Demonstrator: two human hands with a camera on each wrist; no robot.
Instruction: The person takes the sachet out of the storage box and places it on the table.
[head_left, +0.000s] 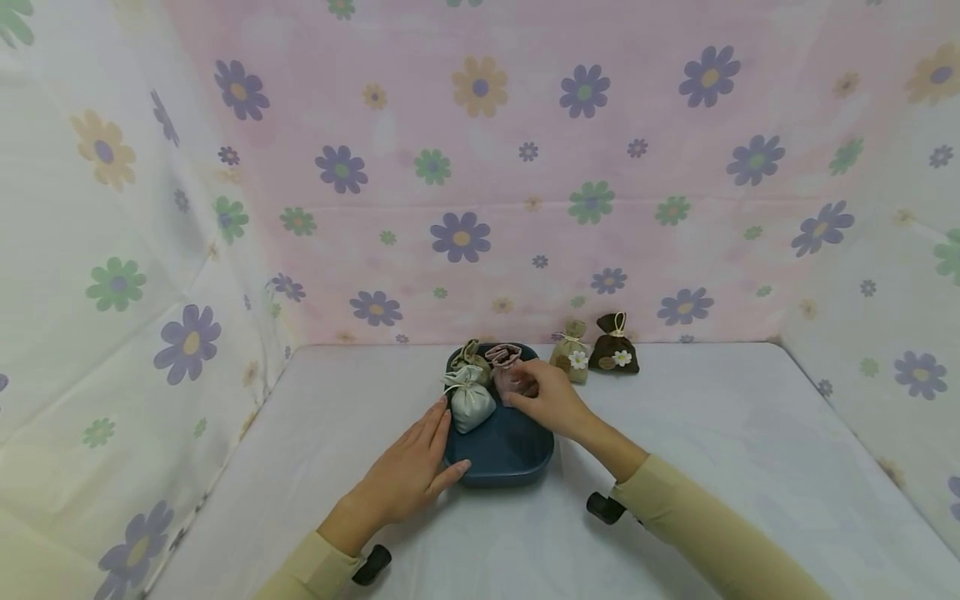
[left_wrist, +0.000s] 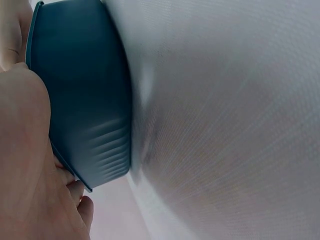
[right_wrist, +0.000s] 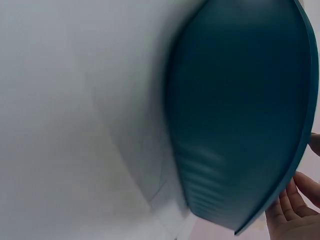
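White tabletop, pink pouch pinched within right hand, left hand straight-fingered — touching blue tray

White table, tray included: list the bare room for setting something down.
Free: table between brown pouch and right curtain, and between left hand and left curtain; near end of the tray. Crowded: tray's far end, with three pouches and the right hand, and around the tan pouch.

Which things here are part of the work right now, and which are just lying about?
In the work:
- pink pouch, in the right hand
- blue tray, the left hand at its side
- pale pouch and olive pouch, inside the tray

Apparently just lying about:
- tan pouch and dark brown pouch, both outside the tray, untouched
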